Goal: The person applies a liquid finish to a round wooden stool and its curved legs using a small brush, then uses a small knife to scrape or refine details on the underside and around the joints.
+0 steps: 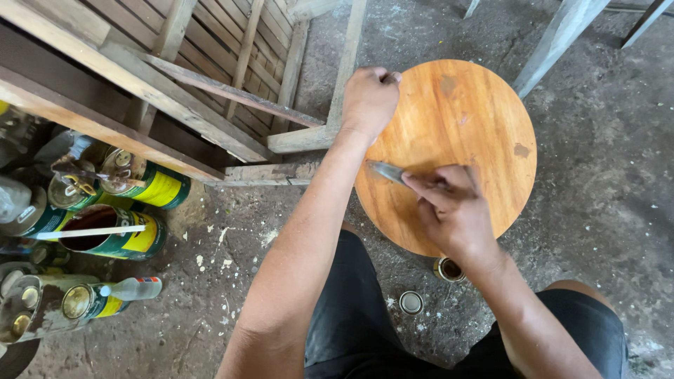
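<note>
A round varnished wooden board stands in front of me over the concrete floor. My left hand grips its far left rim with the fingers curled over the edge. My right hand is closed around a metal-bladed scraper, whose blade rests on the left part of the board's top. The handle is hidden in my fist. A few dull patches mark the glossy surface.
Several green and yellow cans, one open with a stick across it, and a small clear bottle crowd the left floor. A wooden slatted frame leans at upper left. A small open tin and a lid lie between my knees.
</note>
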